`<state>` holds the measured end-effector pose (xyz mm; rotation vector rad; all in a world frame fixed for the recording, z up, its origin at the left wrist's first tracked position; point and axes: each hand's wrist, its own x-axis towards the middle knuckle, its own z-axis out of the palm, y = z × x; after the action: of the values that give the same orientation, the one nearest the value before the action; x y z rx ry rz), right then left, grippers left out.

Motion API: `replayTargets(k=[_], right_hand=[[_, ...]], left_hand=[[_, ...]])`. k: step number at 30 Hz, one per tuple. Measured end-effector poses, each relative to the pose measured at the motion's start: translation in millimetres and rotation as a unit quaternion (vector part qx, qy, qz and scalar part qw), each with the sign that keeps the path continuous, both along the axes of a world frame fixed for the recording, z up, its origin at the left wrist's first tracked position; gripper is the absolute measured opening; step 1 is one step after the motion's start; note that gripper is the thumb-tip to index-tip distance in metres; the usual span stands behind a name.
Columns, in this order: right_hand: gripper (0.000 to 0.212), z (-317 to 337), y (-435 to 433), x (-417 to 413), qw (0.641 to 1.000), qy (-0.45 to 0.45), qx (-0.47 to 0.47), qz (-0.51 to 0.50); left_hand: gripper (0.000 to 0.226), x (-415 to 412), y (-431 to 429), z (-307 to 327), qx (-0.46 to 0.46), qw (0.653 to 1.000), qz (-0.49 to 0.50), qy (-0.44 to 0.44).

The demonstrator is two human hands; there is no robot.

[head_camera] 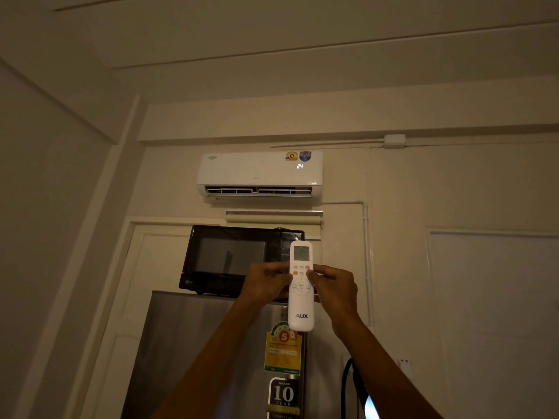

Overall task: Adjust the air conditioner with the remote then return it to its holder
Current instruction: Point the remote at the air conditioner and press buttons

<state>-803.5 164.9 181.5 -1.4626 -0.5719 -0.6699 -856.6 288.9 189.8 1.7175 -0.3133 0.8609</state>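
Note:
A white air conditioner [259,173] hangs high on the wall, its flap open and its display reading 24. Below it I hold a white remote [301,300] upright, marked AUX, with its small screen at the top. My left hand [266,282] grips the remote's left edge. My right hand [332,285] grips its right edge, thumb resting on the upper buttons. A small white fixture [404,365] sits low on the right wall; whether it is the holder I cannot tell.
A black microwave [233,261] stands on a silver fridge [205,352] with stickers on its door, directly behind the remote. Black cables [348,385] hang to the right of the fridge. A white door [496,313] fills the right wall.

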Motion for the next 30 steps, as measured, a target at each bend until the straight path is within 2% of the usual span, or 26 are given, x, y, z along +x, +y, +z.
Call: replayTargets(k=[30], right_hand=[[0.031, -4.7, 2.6, 10.6, 0.999, -0.007, -0.03, 0.021]], left_hand=[[0.033, 15.1, 8.6, -4.3, -0.011, 1.0, 0.006, -0.011]])
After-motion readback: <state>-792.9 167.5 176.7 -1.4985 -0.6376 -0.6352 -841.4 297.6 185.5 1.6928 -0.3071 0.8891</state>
